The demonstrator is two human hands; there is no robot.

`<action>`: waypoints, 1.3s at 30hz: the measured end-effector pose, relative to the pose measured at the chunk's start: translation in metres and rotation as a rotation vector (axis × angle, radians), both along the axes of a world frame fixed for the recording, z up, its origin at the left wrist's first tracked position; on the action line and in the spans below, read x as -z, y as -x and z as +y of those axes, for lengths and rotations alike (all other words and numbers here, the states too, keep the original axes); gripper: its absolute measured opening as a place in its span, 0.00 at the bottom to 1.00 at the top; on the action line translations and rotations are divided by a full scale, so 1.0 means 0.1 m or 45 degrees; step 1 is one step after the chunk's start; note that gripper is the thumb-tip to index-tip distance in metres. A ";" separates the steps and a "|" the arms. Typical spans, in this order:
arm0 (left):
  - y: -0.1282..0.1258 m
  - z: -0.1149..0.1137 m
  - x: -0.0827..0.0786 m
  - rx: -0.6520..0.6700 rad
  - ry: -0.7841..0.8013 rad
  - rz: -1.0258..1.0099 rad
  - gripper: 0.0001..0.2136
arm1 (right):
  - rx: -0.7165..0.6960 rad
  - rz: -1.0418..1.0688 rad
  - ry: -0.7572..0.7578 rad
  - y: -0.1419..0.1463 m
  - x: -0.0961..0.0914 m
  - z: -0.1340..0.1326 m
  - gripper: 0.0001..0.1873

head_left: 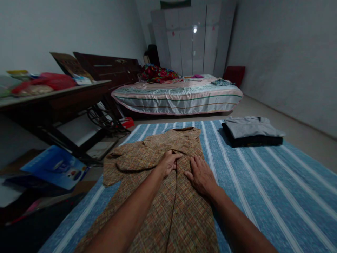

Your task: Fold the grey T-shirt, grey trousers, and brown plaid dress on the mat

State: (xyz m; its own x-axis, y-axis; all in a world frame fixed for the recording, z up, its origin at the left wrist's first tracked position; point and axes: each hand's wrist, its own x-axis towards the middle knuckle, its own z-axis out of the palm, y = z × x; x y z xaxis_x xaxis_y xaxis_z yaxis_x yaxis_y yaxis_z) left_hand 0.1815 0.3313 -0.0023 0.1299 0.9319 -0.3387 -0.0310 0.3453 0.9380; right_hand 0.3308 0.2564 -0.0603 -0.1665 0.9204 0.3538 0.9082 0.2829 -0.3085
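Note:
A brown plaid garment (195, 211) with a collar opening at its far end lies spread in front of me, running out of view at the bottom. Its sleeves are laid out to the left, and a long fold edge runs down its middle. My left hand (170, 163) pinches the cloth near the top of that edge, thumb and index finger together. Beside it, my right hand (202, 175) rests flat on the garment's right part, fingers stretched out. Beneath the garment is a blue sheet with white stripes (252, 196).
Folded grey and black clothes (250, 128) lie at the sheet's right. Beyond stands a bed (179, 102) with a red floral cloth (159, 73). A sewing-machine table (86, 88) is on the left, with a blue box (56, 167) below. White wardrobes (184, 42) line the back.

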 end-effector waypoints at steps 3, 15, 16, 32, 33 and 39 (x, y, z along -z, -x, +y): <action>0.06 0.05 0.00 -0.063 -0.091 0.074 0.15 | -0.010 -0.028 0.047 0.00 -0.05 0.00 0.35; 0.10 0.25 0.06 -0.141 -0.245 0.611 0.04 | -0.041 -0.043 0.094 -0.05 -0.15 0.00 0.37; 0.11 0.26 0.07 -0.135 -0.234 0.643 0.04 | -0.037 -0.060 0.115 -0.05 -0.14 0.00 0.38; 0.18 0.26 0.00 -0.116 -0.095 0.932 0.09 | -0.055 -0.200 -0.003 -0.05 -0.10 -0.02 0.33; 0.21 0.23 -0.01 -0.114 -0.109 0.927 0.10 | -0.087 -0.208 -0.018 -0.05 -0.11 -0.02 0.31; 0.34 0.06 -0.07 -0.098 -0.212 0.934 0.16 | -0.184 -0.225 0.025 0.00 -0.13 -0.04 0.27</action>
